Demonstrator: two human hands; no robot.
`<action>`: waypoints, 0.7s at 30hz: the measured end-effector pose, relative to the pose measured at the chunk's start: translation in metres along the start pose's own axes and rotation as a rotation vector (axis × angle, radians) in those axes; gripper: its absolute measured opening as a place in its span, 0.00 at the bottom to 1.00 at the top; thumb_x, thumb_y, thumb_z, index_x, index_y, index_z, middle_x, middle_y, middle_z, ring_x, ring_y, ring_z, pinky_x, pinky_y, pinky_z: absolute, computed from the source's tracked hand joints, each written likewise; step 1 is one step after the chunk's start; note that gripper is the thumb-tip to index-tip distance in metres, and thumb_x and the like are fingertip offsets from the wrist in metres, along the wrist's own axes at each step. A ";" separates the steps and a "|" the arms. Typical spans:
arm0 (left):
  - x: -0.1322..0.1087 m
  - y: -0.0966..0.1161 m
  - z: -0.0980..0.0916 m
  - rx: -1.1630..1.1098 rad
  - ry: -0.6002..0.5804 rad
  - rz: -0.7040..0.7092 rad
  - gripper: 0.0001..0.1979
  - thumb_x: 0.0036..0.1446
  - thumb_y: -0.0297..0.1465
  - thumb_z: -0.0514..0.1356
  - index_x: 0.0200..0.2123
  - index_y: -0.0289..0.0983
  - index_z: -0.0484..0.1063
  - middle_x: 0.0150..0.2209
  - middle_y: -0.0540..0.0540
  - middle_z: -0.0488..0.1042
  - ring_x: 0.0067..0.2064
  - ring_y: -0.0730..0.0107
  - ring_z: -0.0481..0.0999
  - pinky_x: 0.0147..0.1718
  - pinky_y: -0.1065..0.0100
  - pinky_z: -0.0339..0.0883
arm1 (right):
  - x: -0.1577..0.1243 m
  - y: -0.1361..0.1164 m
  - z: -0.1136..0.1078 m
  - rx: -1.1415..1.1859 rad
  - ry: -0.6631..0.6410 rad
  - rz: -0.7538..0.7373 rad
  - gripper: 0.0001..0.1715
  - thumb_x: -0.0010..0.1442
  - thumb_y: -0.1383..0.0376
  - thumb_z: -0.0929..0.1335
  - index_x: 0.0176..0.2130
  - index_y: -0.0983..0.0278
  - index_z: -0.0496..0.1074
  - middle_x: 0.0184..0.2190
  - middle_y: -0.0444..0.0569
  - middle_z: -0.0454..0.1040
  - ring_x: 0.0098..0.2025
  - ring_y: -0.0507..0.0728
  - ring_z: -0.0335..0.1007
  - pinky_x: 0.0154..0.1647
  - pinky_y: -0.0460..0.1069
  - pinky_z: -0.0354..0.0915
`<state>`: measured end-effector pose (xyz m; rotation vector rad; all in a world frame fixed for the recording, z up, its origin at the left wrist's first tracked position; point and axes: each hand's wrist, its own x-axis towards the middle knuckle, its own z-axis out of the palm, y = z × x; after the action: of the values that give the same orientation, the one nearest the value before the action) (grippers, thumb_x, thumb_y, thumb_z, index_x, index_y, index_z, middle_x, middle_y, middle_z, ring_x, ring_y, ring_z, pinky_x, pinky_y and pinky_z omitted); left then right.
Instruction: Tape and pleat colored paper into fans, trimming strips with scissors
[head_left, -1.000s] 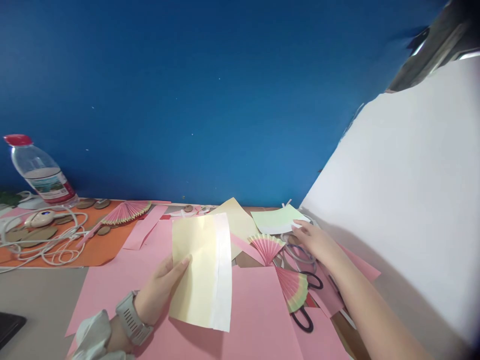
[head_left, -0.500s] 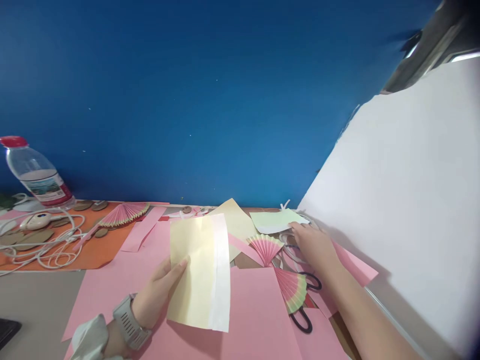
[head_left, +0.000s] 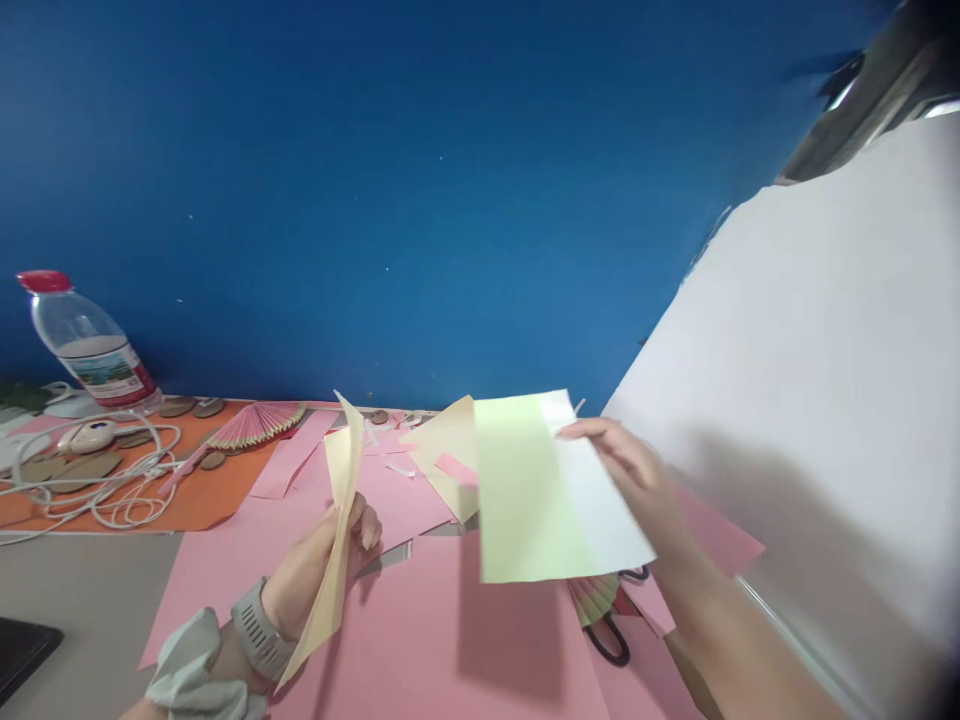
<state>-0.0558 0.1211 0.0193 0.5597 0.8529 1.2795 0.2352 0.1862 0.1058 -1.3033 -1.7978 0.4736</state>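
My left hand (head_left: 319, 568) is closed on a pale yellow paper sheet (head_left: 335, 530), which stands almost edge-on to me above the pink sheets (head_left: 450, 640). A grey watch sits on that wrist. My right hand (head_left: 630, 475) pinches the right edge of a light green and white paper sheet (head_left: 540, 490) and holds it up over the table. Under the green sheet, part of a folded pink and green paper fan (head_left: 596, 592) and the black handles of scissors (head_left: 609, 638) show. A loose cream sheet (head_left: 448, 455) lies behind.
An orange sheet (head_left: 202, 500) at the left carries a pink folded fan (head_left: 255, 425), cardboard ovals, a tangled white cable (head_left: 97, 480) and a small white device. A plastic bottle with a red cap (head_left: 86, 340) leans at the far left. A white panel (head_left: 825, 400) rises at the right, a blue wall behind.
My right hand has picked the green and white sheet off the table and raised it toward the middle. My left hand has turned the yellow sheet from flat-facing to nearly edge-on.
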 end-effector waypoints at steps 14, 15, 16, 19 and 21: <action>-0.006 -0.006 0.009 0.297 -0.008 0.036 0.22 0.55 0.41 0.63 0.48 0.36 0.64 0.36 0.43 0.79 0.32 0.61 0.79 0.30 0.65 0.73 | -0.048 -0.044 0.060 0.702 -0.633 0.198 0.29 0.65 0.58 0.62 0.62 0.53 0.51 0.54 0.49 0.68 0.55 0.58 0.64 0.52 0.53 0.62; -0.005 -0.005 0.009 0.317 0.001 0.061 0.25 0.54 0.41 0.63 0.51 0.37 0.61 0.34 0.44 0.79 0.31 0.61 0.79 0.29 0.65 0.73 | -0.050 -0.040 0.066 0.736 -0.596 0.241 0.31 0.65 0.57 0.63 0.63 0.54 0.49 0.52 0.49 0.70 0.51 0.58 0.67 0.49 0.53 0.64; -0.005 -0.005 0.009 0.334 0.007 0.080 0.28 0.54 0.41 0.63 0.54 0.39 0.57 0.33 0.46 0.79 0.29 0.62 0.79 0.28 0.64 0.73 | -0.051 -0.036 0.071 0.718 -0.572 0.283 0.29 0.64 0.58 0.63 0.61 0.55 0.52 0.50 0.49 0.72 0.47 0.57 0.70 0.47 0.53 0.65; -0.006 -0.003 0.012 0.369 0.015 0.134 0.39 0.54 0.40 0.63 0.61 0.46 0.44 0.32 0.50 0.78 0.28 0.65 0.78 0.27 0.66 0.72 | -0.053 -0.028 0.081 0.620 -0.544 0.346 0.19 0.64 0.58 0.63 0.53 0.60 0.64 0.40 0.48 0.75 0.36 0.55 0.71 0.44 0.53 0.66; -0.008 -0.002 0.014 0.386 0.004 0.147 0.38 0.54 0.40 0.63 0.61 0.45 0.45 0.33 0.49 0.78 0.30 0.65 0.78 0.29 0.67 0.71 | -0.053 -0.028 0.080 0.609 -0.515 0.349 0.16 0.64 0.57 0.63 0.49 0.61 0.67 0.37 0.46 0.75 0.35 0.55 0.70 0.43 0.51 0.66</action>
<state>-0.0436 0.1144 0.0282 0.9405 1.0868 1.2537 0.1598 0.1408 0.0580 -1.1061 -1.6056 1.5319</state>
